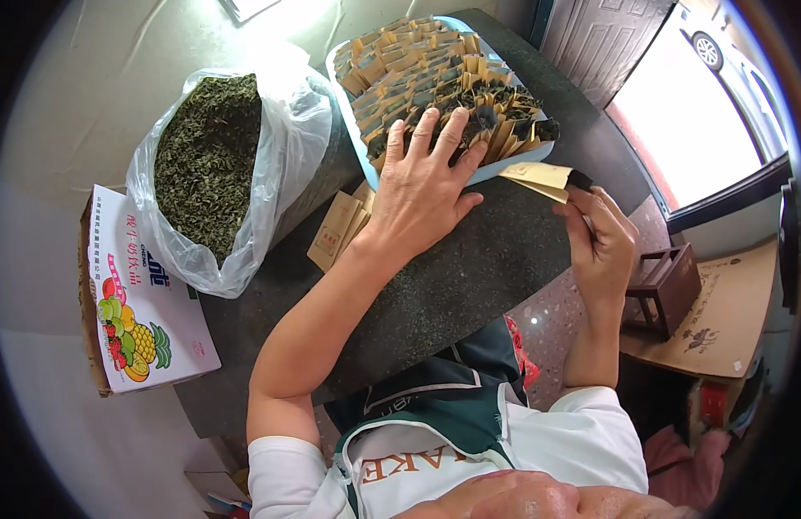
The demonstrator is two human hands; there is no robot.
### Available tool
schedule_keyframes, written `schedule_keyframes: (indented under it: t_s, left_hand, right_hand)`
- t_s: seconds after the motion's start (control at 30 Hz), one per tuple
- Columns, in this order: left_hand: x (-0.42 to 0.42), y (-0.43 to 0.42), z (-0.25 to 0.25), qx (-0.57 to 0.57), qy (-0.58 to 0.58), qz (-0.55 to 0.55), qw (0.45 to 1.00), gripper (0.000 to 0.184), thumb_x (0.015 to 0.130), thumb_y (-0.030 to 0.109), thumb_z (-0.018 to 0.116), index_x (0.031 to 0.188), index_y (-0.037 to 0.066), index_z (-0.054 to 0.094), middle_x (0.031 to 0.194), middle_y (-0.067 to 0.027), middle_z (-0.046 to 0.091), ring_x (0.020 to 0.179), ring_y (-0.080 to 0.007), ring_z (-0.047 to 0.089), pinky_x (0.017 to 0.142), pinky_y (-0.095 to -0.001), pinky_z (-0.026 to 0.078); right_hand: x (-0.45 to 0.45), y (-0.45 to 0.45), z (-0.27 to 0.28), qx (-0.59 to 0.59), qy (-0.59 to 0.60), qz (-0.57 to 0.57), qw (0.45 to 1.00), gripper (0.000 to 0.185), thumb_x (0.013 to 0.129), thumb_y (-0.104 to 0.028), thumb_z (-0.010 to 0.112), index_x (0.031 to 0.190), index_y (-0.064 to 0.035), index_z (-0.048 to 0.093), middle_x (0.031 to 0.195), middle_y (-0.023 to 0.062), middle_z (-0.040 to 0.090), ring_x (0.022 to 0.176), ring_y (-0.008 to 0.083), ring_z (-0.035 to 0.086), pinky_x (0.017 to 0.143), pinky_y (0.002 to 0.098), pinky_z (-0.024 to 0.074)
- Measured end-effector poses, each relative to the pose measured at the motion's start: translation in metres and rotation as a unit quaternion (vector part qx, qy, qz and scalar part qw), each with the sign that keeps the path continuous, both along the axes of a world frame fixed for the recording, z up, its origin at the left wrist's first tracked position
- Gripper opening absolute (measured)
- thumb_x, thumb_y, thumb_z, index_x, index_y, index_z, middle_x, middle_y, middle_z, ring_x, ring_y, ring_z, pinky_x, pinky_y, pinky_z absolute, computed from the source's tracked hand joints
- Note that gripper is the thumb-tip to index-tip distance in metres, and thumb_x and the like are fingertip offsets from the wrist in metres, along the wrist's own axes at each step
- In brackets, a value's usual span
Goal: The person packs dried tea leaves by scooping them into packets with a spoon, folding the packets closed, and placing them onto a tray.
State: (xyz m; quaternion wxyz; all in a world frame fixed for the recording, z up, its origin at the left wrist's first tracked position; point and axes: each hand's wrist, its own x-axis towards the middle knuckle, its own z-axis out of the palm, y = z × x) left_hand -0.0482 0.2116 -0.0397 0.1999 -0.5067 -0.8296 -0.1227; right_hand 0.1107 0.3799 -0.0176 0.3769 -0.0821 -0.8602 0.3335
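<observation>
My left hand (pixel 426 186) lies with spread fingers on the near edge of many small brown paper packets (pixel 418 69), which stand in rows in a light blue tray (pixel 363 149). Dark material shows at the tops of the nearer packets. In my right hand (pixel 601 229), to the right of the tray, a brown paper packet (pixel 539 177) is pinched at its dark end between thumb and fingers. A few flat printed paper packets (pixel 335 227) lie on the dark table (pixel 400 303), left of my left forearm.
A clear plastic bag (pixel 283 186) full of dried dark green leaves (pixel 205 164) stands on the left. Beside it is a white carton (pixel 149 303) with fruit pictures. On the right are a brown wooden stool (pixel 669 290), a cardboard sheet (pixel 729 303) and an open doorway.
</observation>
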Motion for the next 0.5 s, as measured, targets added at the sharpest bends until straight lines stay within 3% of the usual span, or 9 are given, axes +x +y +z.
schedule_keyframes:
  t_s: [0.07, 0.2, 0.27, 0.33, 0.5]
  left_hand:
    - [0.000, 0.001, 0.000, -0.005, 0.000, 0.007, 1.000, 0.058, 0.080, 0.041, 0.076, 0.132, 0.020, 0.062, 0.153, -0.0101, 0.037, 0.139, -0.0361, 0.037, 0.112, -0.0593, 0.032]
    - [-0.001, 0.002, -0.001, -0.003, -0.009, 0.003, 1.000, 0.058, 0.081, 0.040, 0.075, 0.133, 0.018, 0.061, 0.152, -0.0117, 0.038, 0.139, -0.0373, 0.037, 0.112, -0.0607, 0.031]
    - [-0.001, 0.001, 0.001, 0.000, -0.013, -0.004, 1.000, 0.058, 0.083, 0.039, 0.075, 0.134, 0.015, 0.060, 0.150, -0.0133, 0.039, 0.139, -0.0381, 0.036, 0.112, -0.0623, 0.030]
    - [0.000, -0.001, 0.002, 0.014, -0.019, -0.002, 1.000, 0.058, 0.080, 0.034, 0.078, 0.134, 0.019, 0.060, 0.152, -0.0101, 0.040, 0.139, -0.0348, 0.038, 0.114, -0.0565, 0.032]
    - [-0.001, -0.009, 0.003, 0.063, -0.062, -0.023, 0.996, 0.062, 0.080, 0.028, 0.078, 0.138, 0.018, 0.057, 0.150, -0.0113, 0.043, 0.138, -0.0337, 0.041, 0.115, -0.0534, 0.031]
  right_hand:
    - [-0.006, 0.003, 0.001, 0.014, -0.017, 0.014, 1.000, 0.015, 0.087, 0.007, 0.064, 0.101, 0.0068, 0.068, 0.080, 0.0088, 0.063, 0.074, 0.0161, 0.067, 0.064, 0.0253, 0.0482]
    - [-0.027, 0.007, 0.002, 0.027, -0.050, 0.059, 0.997, 0.015, 0.087, 0.005, 0.064, 0.102, 0.0060, 0.067, 0.081, 0.0110, 0.063, 0.074, 0.0184, 0.068, 0.067, 0.0266, 0.0497]
    - [-0.037, 0.010, -0.005, 0.055, -0.080, 0.073, 0.993, 0.014, 0.087, 0.004, 0.064, 0.101, 0.0056, 0.066, 0.085, 0.0147, 0.065, 0.076, 0.0246, 0.069, 0.069, 0.0287, 0.0510]
    - [-0.047, 0.011, -0.010, 0.069, -0.077, 0.085, 0.991, 0.014, 0.088, 0.003, 0.064, 0.101, 0.0058, 0.067, 0.088, 0.0163, 0.067, 0.078, 0.0279, 0.069, 0.070, 0.0309, 0.0519]
    - [-0.065, 0.007, -0.015, 0.101, -0.103, 0.092, 0.985, 0.014, 0.088, -0.002, 0.065, 0.101, 0.0053, 0.068, 0.095, 0.0196, 0.070, 0.084, 0.0366, 0.068, 0.075, 0.0377, 0.0532]
